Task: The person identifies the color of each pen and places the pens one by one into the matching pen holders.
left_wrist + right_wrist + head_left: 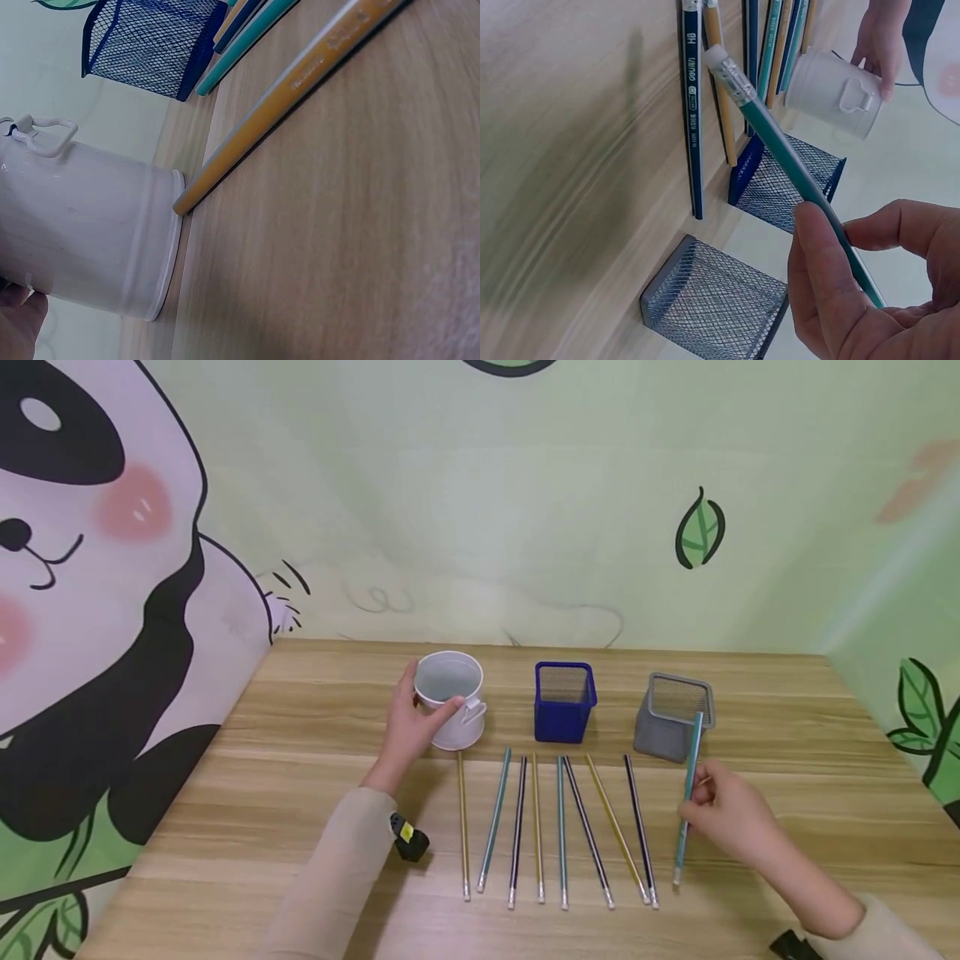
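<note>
My left hand [411, 727] grips a white metal cup with small side handles [462, 731], thumb over its near side and fingers behind. The cup stands upright on the table. On the right, my right hand [731, 806] pinches a teal pencil [787, 157] between thumb and fingers, its white eraser end pointing down toward me in the head view. That pencil's upper end overlaps the grey mesh holder [663, 731]. Between the hands lie several pencils in a row: yellow ones [462, 827], teal ones [494, 818] and dark blue ones [640, 827], erasers toward me.
A blue mesh holder [562, 720] stands between the white cup and the grey holder. The wooden table [247, 827] ends at a pale green wall sheet [420, 510] with a panda and leaves printed on it. A black wrist camera [409, 838] sits by the left sleeve.
</note>
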Tool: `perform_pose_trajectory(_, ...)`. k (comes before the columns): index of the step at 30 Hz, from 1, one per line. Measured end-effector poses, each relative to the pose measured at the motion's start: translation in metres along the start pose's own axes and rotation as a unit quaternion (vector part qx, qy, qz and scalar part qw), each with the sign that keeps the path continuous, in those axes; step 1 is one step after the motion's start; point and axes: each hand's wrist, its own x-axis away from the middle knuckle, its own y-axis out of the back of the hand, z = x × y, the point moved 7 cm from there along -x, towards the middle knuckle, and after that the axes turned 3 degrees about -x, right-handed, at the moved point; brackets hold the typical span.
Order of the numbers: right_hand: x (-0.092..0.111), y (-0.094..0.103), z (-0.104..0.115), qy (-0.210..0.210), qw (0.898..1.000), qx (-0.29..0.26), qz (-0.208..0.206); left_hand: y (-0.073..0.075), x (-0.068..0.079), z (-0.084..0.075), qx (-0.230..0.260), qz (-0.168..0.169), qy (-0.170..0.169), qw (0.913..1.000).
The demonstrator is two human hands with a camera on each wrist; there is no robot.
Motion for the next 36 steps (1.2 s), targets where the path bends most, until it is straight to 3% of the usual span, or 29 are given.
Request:
perform_pose_trajectory(16,0.004,0.011,0.023,0.035,0.996,-0.039,-0.079,-0.001,-0.002,0.003,0.014,-0.005,-0.014,0.9998)
perform_pose_trajectory(30,0.002,0.017,0.036,0.073,0.983,-0.106,-0.133,0.001,-0.001,0.003,0.029,-0.011,-0.011,0.9995)
perform_pose_trajectory(36,0.003,0.019,0.044,0.095,0.972,-0.131,-0.173,-0.001,-0.001,0.002,0.025,-0.009,-0.009,0.9996)
